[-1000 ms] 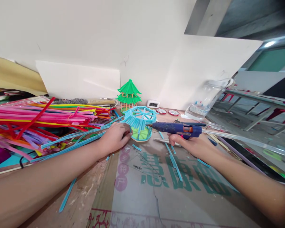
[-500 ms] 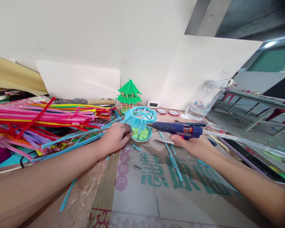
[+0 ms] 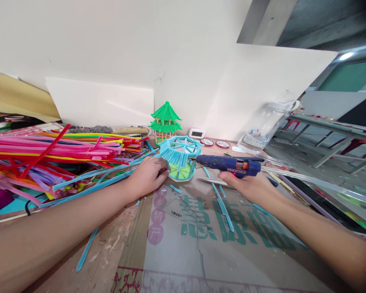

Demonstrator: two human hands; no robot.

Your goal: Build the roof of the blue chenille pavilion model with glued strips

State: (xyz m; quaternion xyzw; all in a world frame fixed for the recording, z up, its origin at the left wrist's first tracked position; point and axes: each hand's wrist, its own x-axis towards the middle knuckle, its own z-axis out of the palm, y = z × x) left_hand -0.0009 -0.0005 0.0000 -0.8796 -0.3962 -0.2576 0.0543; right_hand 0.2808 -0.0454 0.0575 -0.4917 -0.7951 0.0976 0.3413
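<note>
A small model (image 3: 181, 152) made of light blue pipe cleaners, with a spoked top and a light green base, stands in the middle of the table. My left hand (image 3: 150, 174) is closed at its left edge, thumb and forefinger pinched there; the fingertips are partly hidden. In my right hand (image 3: 247, 185) is a dark blue glue gun (image 3: 218, 162), its nozzle pointing left at the model's right side. Under the gun a pointed metal blade (image 3: 212, 181), like that of scissors, juts out by my right hand; whether I hold it cannot be told.
Bundles of coloured pipe cleaners (image 3: 55, 146) fill the left side. Behind the model are a green pagoda (image 3: 166, 120), a small digital clock (image 3: 197, 133) and two round tins (image 3: 222, 144). A clear water bottle (image 3: 259, 130) stands back right. Blue strips (image 3: 224, 207) and a clear ruler (image 3: 189, 209) lie in front.
The glue gun's nozzle has shifted very slightly at the model's right side. My left hand stays at the model's left edge.
</note>
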